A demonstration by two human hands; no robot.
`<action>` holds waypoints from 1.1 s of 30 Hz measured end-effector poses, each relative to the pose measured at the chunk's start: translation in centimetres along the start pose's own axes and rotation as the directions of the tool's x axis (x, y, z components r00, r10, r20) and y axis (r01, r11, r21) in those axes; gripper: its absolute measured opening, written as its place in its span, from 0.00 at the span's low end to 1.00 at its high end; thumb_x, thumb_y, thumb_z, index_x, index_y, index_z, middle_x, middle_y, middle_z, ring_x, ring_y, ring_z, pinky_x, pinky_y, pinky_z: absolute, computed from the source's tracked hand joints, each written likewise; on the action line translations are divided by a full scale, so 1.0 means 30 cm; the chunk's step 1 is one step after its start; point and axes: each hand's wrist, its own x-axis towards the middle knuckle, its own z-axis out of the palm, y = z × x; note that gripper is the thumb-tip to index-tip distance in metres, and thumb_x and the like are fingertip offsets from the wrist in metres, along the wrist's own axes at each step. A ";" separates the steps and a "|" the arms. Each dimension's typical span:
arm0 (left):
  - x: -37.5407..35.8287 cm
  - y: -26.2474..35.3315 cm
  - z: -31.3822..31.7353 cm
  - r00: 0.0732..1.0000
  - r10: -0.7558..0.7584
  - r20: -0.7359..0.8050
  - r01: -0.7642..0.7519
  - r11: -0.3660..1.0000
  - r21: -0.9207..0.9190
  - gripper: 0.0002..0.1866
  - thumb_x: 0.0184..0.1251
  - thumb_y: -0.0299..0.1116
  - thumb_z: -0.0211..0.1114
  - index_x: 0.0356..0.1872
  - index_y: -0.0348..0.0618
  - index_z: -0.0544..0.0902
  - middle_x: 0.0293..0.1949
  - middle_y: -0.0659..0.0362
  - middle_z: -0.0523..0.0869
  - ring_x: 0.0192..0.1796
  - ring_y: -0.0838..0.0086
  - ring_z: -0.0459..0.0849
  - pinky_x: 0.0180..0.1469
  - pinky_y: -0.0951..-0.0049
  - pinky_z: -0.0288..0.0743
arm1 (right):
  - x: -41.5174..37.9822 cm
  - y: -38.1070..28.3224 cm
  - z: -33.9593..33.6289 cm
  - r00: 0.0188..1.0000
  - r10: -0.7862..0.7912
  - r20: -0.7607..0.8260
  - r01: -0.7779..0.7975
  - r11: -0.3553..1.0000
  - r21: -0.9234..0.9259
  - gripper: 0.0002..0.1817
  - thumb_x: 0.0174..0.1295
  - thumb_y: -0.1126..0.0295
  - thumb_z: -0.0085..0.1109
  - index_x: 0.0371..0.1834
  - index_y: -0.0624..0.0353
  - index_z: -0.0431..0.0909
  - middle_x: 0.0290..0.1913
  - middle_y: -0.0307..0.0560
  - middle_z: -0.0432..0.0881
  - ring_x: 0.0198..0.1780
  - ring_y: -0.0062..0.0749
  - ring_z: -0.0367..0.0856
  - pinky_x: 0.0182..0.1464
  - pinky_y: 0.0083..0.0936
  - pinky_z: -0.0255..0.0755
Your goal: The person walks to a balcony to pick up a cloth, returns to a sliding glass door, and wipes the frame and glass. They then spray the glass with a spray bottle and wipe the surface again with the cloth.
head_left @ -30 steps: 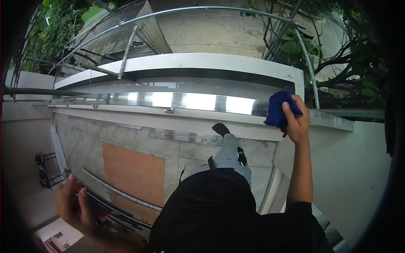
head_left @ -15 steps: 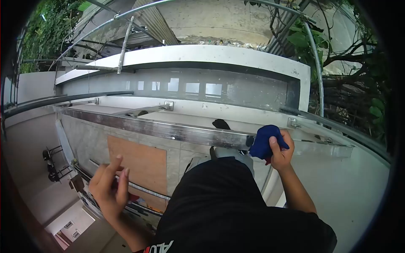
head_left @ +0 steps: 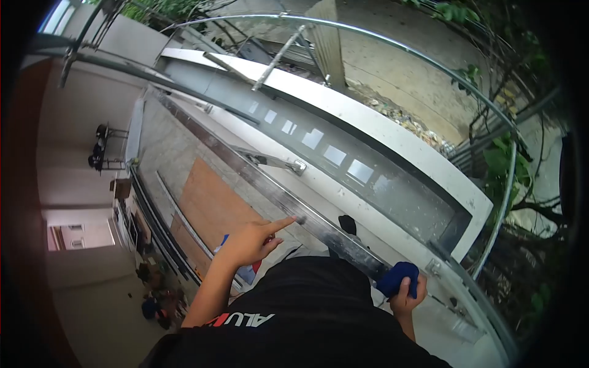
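Observation:
In my right hand (head_left: pixel 412 295) is a bunched blue cloth (head_left: pixel 396 277), gripped at the lower end of a long shiny metal bar (head_left: pixel 270 184). The cloth touches the bar's end. My left hand (head_left: pixel 251 240) has its index finger stretched out to the bar's upper face, close to a dark smudge; whether the fingertip touches is hard to tell. Its other fingers are loosely curled and hold nothing. The bar runs diagonally across the view, dusty and streaked along much of its length.
Beyond the bar lies a white-rimmed ledge (head_left: pixel 392 116) with a glossy grey surface. A curved metal pipe (head_left: pixel 399 44) crosses above it. At left are a brown board (head_left: pixel 211 205) on the tiled floor, long dark bars (head_left: pixel 153 221) and a window opening (head_left: pixel 83 230).
The view has turned, so the bar now slants steeply. My left hand has moved from beside the body to the bar, index finger out. My right hand keeps the cloth at the bar's end.

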 end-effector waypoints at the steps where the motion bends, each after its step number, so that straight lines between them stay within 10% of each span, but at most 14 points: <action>1: 0.012 0.001 -0.019 1.000 0.011 -0.014 -0.011 1.000 0.001 0.31 0.65 0.31 0.68 0.71 0.59 0.75 0.31 0.51 0.86 0.32 0.55 0.85 0.39 0.59 0.78 | -0.006 -0.001 -0.004 0.998 0.054 0.039 -0.056 0.998 0.042 0.09 0.69 0.71 0.56 0.40 0.69 0.78 0.32 0.52 0.87 0.30 0.32 0.85 0.38 0.27 0.79; 12: 0.063 0.009 -0.042 0.992 -0.066 0.104 0.049 0.986 0.156 0.25 0.67 0.36 0.66 0.67 0.56 0.78 0.34 0.52 0.87 0.36 0.55 0.87 0.41 0.57 0.78 | -0.012 0.002 -0.024 0.992 -0.010 0.125 0.021 0.996 -0.090 0.13 0.72 0.67 0.54 0.42 0.70 0.74 0.30 0.52 0.85 0.29 0.30 0.83 0.35 0.24 0.76; 15: 0.042 0.021 -0.022 0.981 -0.139 0.132 0.127 0.987 0.095 0.23 0.66 0.37 0.67 0.64 0.53 0.81 0.33 0.51 0.88 0.36 0.55 0.87 0.41 0.59 0.79 | 0.043 -0.084 0.022 0.987 0.148 0.055 -0.151 0.987 0.055 0.10 0.64 0.69 0.60 0.31 0.66 0.79 0.28 0.52 0.84 0.25 0.41 0.83 0.33 0.29 0.76; 18: 0.096 0.016 0.008 0.983 -0.084 0.166 0.076 0.996 0.054 0.23 0.62 0.34 0.70 0.60 0.46 0.83 0.31 0.48 0.88 0.31 0.58 0.88 0.37 0.63 0.79 | 0.029 -0.023 -0.009 0.991 -0.100 0.090 0.109 0.989 -0.103 0.06 0.55 0.76 0.66 0.32 0.65 0.79 0.26 0.53 0.80 0.23 0.47 0.79 0.28 0.33 0.73; 21: 0.102 -0.027 0.032 0.968 -0.168 0.187 0.162 0.986 0.044 0.26 0.60 0.29 0.72 0.62 0.45 0.82 0.24 0.48 0.85 0.26 0.66 0.85 0.33 0.65 0.78 | 0.004 -0.043 -0.054 0.980 0.023 0.199 0.014 0.983 -0.182 0.09 0.54 0.76 0.70 0.35 0.64 0.79 0.28 0.52 0.81 0.24 0.44 0.81 0.28 0.33 0.75; 24: 0.128 -0.032 -0.001 0.762 -0.430 0.484 0.369 0.903 0.220 0.28 0.76 0.37 0.60 0.75 0.53 0.70 0.71 0.47 0.74 0.74 0.56 0.69 0.76 0.61 0.58 | 0.026 -0.013 -0.022 0.981 -0.041 0.188 0.074 0.982 -0.175 0.11 0.53 0.74 0.72 0.37 0.64 0.79 0.30 0.52 0.82 0.26 0.43 0.82 0.29 0.32 0.76; 28: 0.052 -0.139 0.028 0.963 -0.150 0.224 0.121 0.983 0.136 0.20 0.75 0.34 0.60 0.66 0.50 0.80 0.59 0.46 0.84 0.61 0.53 0.81 0.64 0.57 0.72 | 0.020 -0.023 -0.035 0.984 -0.080 0.159 0.110 0.976 -0.190 0.11 0.53 0.75 0.71 0.37 0.64 0.79 0.30 0.52 0.83 0.27 0.44 0.83 0.31 0.31 0.78; 31: -0.004 -0.230 0.070 0.939 -0.294 0.179 0.271 0.952 0.144 0.26 0.60 0.31 0.73 0.62 0.46 0.82 0.23 0.48 0.84 0.25 0.64 0.85 0.34 0.66 0.78 | 0.015 -0.022 -0.037 0.982 -0.078 0.170 0.113 0.971 -0.210 0.10 0.53 0.77 0.69 0.36 0.66 0.79 0.29 0.53 0.82 0.27 0.46 0.83 0.31 0.32 0.78; 33: -0.054 -0.202 0.075 0.880 -0.419 0.223 0.396 0.907 0.141 0.27 0.61 0.35 0.72 0.63 0.48 0.81 0.25 0.47 0.85 0.29 0.59 0.87 0.37 0.65 0.79 | 0.019 -0.024 -0.025 0.980 -0.113 0.161 0.146 0.966 -0.213 0.08 0.54 0.78 0.66 0.35 0.68 0.78 0.27 0.54 0.81 0.26 0.46 0.83 0.30 0.32 0.77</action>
